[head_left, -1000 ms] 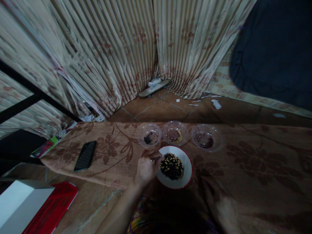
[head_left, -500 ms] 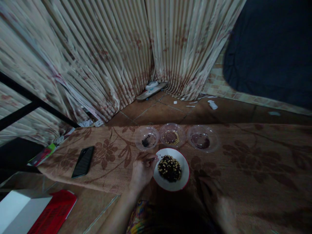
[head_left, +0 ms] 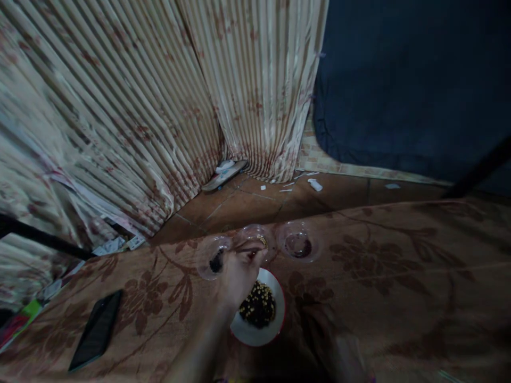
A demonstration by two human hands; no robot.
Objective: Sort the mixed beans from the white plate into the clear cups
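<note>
Just the head view here, and it's pretty dim. The left hand (head_left: 239, 276) is out over the middle clear bowl (head_left: 253, 230), covering its near side. Fingers look bent in, but with the blur I can't tell how far apart the tips are or if they've got hold of anything. Right hand (head_left: 331, 335) is a dark smudge on the cloth (head_left: 371, 303), right of the white bowl (head_left: 257, 336); no idea whether it's holding something.

The white bowl sits nearest the person, with a dark and yellow heap of grains (head_left: 255, 311) in it. Behind it the three clear ones make a row: left clear bowl (head_left: 203, 265) with black bits, middle with yellow bits, right clear bowl (head_left: 285, 234) with dark red ones. Phone (head_left: 97, 330) lies well off to the left.

I'd call the step in hand a reach to the middle bowl. The next move calls for a light touch, I reckon, as the bits are tiny and the bowls sit close together.

Compared with half a second ago: the left hand was at the white bowl's left edge with a thin metal tool, which I can't make out now. The camera has also swung right.
</note>
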